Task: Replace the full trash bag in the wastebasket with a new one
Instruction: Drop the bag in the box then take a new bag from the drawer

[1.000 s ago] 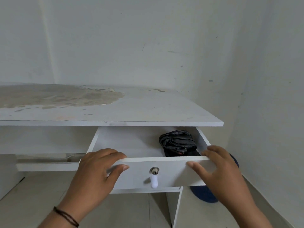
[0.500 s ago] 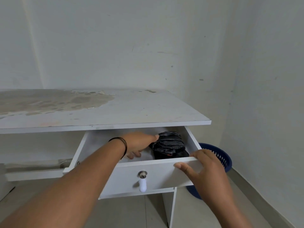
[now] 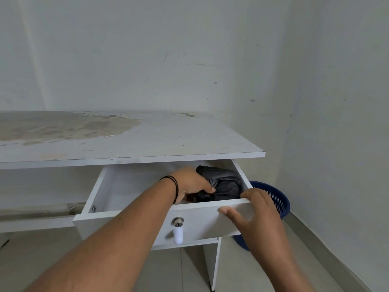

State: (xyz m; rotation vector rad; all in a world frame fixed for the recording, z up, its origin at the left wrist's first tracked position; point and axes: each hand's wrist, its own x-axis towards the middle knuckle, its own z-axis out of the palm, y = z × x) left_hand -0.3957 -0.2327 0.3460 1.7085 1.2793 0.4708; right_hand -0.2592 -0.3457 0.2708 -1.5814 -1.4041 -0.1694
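Note:
A bundle of folded black trash bags (image 3: 226, 182) lies in the right end of the open white desk drawer (image 3: 202, 221). My left hand (image 3: 190, 183) reaches into the drawer and grips the bundle's near left part, thumb curled over it. My right hand (image 3: 257, 211) holds the drawer front's top right corner, fingers over the rim and thumb on the front face. The blue slotted wastebasket (image 3: 277, 200) stands on the floor behind the drawer, in the corner by the right wall; my right hand and the drawer hide most of it.
The white desk top (image 3: 168, 140) carries a large brown stain at its left. A key with a white tag (image 3: 178, 233) hangs from the drawer lock. The right wall (image 3: 336, 144) is close to the desk. Tiled floor (image 3: 231, 268) lies below.
My left hand left the drawer's front rim, went into the drawer and closed round the black bag bundle. My right hand stayed on the drawer front.

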